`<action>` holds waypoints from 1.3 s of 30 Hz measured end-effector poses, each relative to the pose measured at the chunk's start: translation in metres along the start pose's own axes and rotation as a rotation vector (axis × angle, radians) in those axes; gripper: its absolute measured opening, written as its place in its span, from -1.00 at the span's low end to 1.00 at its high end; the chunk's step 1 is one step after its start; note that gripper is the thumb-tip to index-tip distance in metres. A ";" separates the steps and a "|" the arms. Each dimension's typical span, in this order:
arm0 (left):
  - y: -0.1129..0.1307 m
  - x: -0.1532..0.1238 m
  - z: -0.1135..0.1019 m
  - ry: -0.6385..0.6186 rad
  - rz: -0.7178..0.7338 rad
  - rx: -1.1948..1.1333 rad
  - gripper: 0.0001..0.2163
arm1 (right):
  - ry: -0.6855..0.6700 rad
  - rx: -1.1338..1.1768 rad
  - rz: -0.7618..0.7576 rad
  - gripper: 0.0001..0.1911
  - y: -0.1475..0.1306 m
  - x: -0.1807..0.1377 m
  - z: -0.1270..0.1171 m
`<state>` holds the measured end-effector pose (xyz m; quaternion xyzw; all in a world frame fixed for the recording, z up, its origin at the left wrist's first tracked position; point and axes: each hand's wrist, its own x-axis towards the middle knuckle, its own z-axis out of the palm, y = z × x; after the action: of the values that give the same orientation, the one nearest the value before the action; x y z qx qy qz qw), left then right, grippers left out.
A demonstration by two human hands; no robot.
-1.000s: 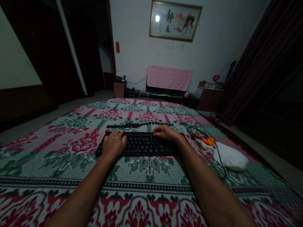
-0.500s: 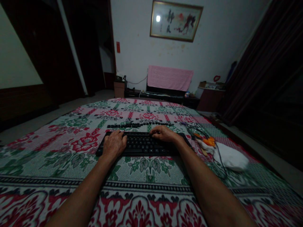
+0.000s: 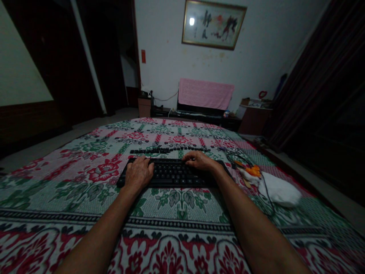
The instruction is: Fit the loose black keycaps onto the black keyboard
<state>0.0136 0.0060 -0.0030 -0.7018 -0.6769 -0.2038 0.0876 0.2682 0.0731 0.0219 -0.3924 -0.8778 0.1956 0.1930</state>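
A black keyboard [image 3: 171,177] lies on the patterned bedspread in front of me. My left hand [image 3: 139,171] rests over its left end, fingers stretched toward the far edge and thumb apart on the keys. At the upper right part of the keyboard is my right hand [image 3: 198,160], its thumb and fingertips pinched together at the far row. Whatever may be between those fingertips is too small and dark to make out. Just beyond the keyboard, small black pieces that look like keycaps [image 3: 151,151] lie in an uneven line.
The flowered bedspread [image 3: 182,207] covers the broad surface. To the right lie a white cloth-like bundle [image 3: 281,190], an orange item [image 3: 253,171] and a dark cable [image 3: 266,186]. A pink cloth [image 3: 205,93] hangs over a screen-like thing by the far wall.
The whole view has shifted slightly. Both hands keep nearly the same place on the keyboard, with only a very small movement at the right fingertips.
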 end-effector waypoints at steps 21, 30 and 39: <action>-0.001 0.001 0.002 0.007 -0.002 0.007 -0.68 | 0.071 -0.160 -0.029 -0.75 -0.020 0.000 0.001; 0.000 0.001 0.001 0.006 0.002 0.017 -0.67 | 0.001 -0.236 -0.187 -0.65 -0.019 0.004 0.005; -0.001 0.000 0.003 0.026 0.005 0.008 -0.67 | 0.018 -0.122 -0.112 -0.61 -0.018 0.005 0.008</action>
<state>0.0130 0.0075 -0.0056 -0.7005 -0.6748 -0.2099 0.0998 0.2500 0.0639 0.0245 -0.3557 -0.9069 0.1270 0.1870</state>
